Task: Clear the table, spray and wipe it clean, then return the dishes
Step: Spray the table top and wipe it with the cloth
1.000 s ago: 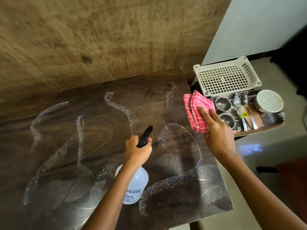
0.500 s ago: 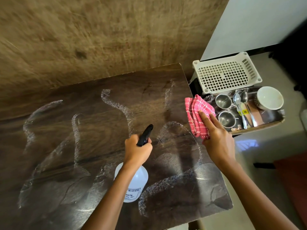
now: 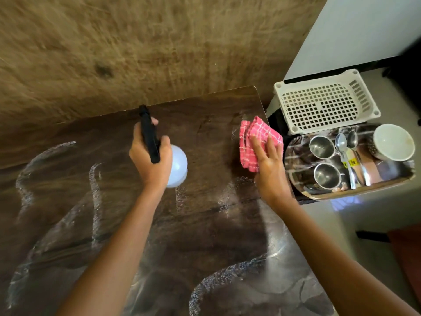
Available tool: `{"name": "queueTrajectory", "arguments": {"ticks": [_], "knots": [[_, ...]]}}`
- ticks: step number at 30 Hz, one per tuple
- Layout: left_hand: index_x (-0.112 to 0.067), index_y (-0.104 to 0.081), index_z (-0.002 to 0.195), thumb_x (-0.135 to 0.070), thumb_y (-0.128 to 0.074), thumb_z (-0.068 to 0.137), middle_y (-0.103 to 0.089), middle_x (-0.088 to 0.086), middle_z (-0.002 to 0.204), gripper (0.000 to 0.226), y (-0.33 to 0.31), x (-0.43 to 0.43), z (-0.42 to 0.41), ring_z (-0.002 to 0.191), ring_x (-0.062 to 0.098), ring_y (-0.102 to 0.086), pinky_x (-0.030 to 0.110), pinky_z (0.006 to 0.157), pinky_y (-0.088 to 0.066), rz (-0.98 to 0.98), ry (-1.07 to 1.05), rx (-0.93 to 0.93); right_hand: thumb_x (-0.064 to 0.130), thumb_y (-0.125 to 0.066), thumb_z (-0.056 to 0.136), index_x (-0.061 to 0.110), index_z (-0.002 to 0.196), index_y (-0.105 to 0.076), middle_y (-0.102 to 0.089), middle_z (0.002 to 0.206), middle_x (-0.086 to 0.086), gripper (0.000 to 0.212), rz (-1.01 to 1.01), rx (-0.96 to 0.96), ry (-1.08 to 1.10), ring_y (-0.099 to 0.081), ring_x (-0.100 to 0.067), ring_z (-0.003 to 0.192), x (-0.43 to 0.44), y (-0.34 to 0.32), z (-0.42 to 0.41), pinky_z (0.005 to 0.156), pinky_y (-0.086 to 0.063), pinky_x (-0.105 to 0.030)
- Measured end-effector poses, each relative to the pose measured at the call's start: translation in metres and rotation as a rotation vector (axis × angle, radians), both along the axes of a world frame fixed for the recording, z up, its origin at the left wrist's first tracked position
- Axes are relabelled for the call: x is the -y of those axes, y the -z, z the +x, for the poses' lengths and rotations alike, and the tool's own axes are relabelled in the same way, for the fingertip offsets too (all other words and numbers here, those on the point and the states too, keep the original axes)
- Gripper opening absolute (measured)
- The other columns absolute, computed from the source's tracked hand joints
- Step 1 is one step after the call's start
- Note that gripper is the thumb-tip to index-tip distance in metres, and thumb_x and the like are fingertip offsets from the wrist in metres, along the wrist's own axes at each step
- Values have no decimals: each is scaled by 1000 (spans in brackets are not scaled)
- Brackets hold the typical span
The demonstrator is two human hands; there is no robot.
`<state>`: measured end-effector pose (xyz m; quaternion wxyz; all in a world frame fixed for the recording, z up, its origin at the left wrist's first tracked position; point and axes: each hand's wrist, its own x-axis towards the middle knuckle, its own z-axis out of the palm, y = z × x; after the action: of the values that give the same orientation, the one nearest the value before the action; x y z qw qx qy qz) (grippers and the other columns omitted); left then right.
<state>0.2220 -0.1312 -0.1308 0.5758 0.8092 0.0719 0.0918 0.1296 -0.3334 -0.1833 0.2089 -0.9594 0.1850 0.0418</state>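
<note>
A person stood over a dark wooden table [image 3: 205, 226] streaked with pale, wet smears. The left hand [image 3: 150, 163] was wrapped around the neck of a spray bottle [image 3: 179, 165]. Its fingers curled just under the black trigger head, which pointed away toward the woven wall [image 3: 136, 42]. The bottle's white body showed below and to the right of the knuckles, over the far middle of the table. Whether it touched the wood I could not tell. The left arm reached straight forward.

The right hand [image 3: 267, 163] lay palm down on a folded pink checked cloth [image 3: 258, 133], fingers straight and slightly spread, pressing it onto the table near the far right corner. The cloth stuck out beyond the fingertips. The right arm came in at an angle from the lower right.

Just beside the table's right edge sat a tray [image 3: 355, 193] holding two steel cups [image 3: 321, 147], spoons [image 3: 341, 143] and a white bowl [image 3: 393, 142]. A white plastic basket [image 3: 325, 103] stood behind it.
</note>
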Motion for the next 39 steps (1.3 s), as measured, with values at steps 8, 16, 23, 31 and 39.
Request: {"name": "queueTrajectory", "arguments": {"ticks": [8,16,23,31,39], "knots": [[-27,-53,104,-6,-52,88,-62,-27,95,26,24,5,50,89,-14,-58,14,86,-44,-51,-123,142,17,-90,48,19,144,-30,-22,150,-25,113,-205,-362,-416,-12,-53,132,-41,42,-12,93,-15,-75],[-19,-57,105,2,-48,79,-63,1,97,34,58,-7,68,87,26,-63,51,80,-52,-54,-152,264,-2,-47,89,30,147,13,25,152,-15,90,-215,-384,-116,23,-48,135,24,43,82,103,0,-69],[12,-56,100,5,-43,76,-65,-1,91,29,66,-10,73,87,20,-67,32,80,-53,-11,-93,304,1,-73,66,30,148,-2,9,156,-16,113,-141,-298,-441,10,-50,136,-11,45,31,94,-6,-77],[22,-57,90,-4,-43,79,-62,-30,95,32,75,-14,75,82,-4,-62,35,77,-54,71,-63,312,-6,-51,84,39,145,12,31,151,-2,98,-108,-357,-192,36,-39,131,25,43,97,97,-1,-77],[16,-57,90,-2,-42,80,-66,-17,74,26,78,-17,75,71,37,-64,45,81,-54,79,-147,266,12,-61,86,39,146,7,27,153,-3,95,-153,-318,-630,28,-40,136,-17,41,97,99,0,-76]]}}
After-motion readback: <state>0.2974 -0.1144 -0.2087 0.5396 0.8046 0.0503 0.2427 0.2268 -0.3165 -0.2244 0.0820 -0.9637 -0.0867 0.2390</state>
